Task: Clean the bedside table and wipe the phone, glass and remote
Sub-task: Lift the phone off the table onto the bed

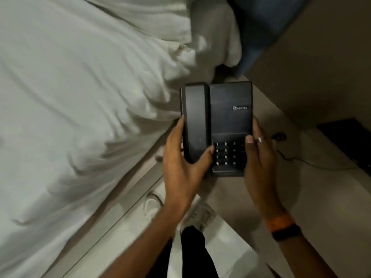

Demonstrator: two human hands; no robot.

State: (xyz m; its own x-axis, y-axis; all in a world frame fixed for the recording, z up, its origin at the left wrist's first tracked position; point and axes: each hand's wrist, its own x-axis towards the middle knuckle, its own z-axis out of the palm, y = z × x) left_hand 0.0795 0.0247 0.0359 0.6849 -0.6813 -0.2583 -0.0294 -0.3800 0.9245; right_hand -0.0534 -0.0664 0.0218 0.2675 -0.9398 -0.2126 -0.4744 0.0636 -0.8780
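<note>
Left hand (180,163) and right hand (259,157) clasp a black phone (218,125) by its two sides, thumbs pressed on its face, above the beige worktop (311,197). A thin cord (297,159) trails across the worktop. Rumpled white bedding (80,97) covers the bed at left; pale floor (124,237) lies below.

The phone (217,125) bears a "BEETEL" badge and numbered keys.

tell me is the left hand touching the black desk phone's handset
Touching. The head view shows the left hand wrapped round the lower end of the black plastic desk phone's handset, thumb pressed on its front beside the keypad.
</note>
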